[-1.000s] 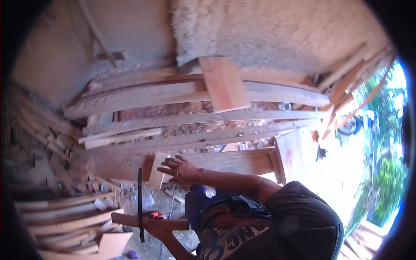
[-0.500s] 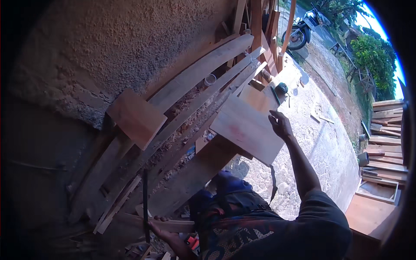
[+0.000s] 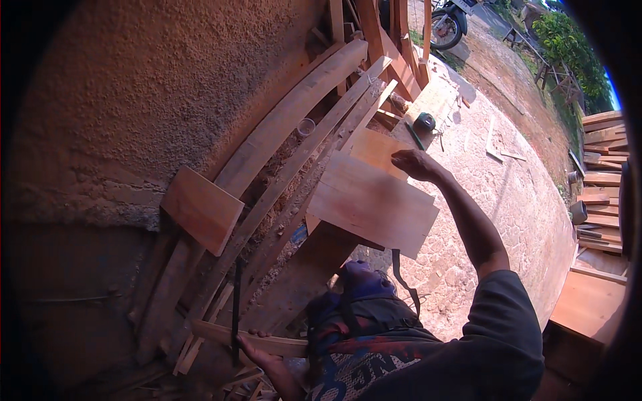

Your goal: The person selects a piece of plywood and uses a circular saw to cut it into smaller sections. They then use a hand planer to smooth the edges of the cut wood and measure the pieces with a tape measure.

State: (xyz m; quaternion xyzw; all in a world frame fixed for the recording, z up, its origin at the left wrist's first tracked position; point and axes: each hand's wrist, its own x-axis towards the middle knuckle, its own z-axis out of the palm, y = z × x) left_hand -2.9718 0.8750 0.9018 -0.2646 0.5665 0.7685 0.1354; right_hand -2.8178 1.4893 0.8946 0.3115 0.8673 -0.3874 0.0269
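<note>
My left hand [image 3: 264, 357] grips a narrow wooden strip [image 3: 281, 346], with a long black bar [image 3: 237, 294] held crosswise against it. My right hand [image 3: 418, 166] reaches over a pale square board [image 3: 364, 207], fingers bent loosely and apparently empty. Just beyond those fingers lie an orange-toned panel [image 3: 371, 147], a thin green stick [image 3: 413, 136] and a dark green, rounded tool [image 3: 424, 122], possibly a tape measure. A black strap [image 3: 408, 287] dangles beside the square board.
Long planks [image 3: 287, 120] run along a rough wall [image 3: 134, 107], with a small board [image 3: 200, 210] and clear ring [image 3: 305, 127] on them. Leaning timber [image 3: 394, 60], a motorbike [image 3: 447, 27] and stacked wood [image 3: 602, 200] stand around the paved ground [image 3: 508, 214].
My view has swung right toward the yard since a second ago. My right hand has moved from over lower boards to above the panel near the green tool; my left still holds the strip and bar.
</note>
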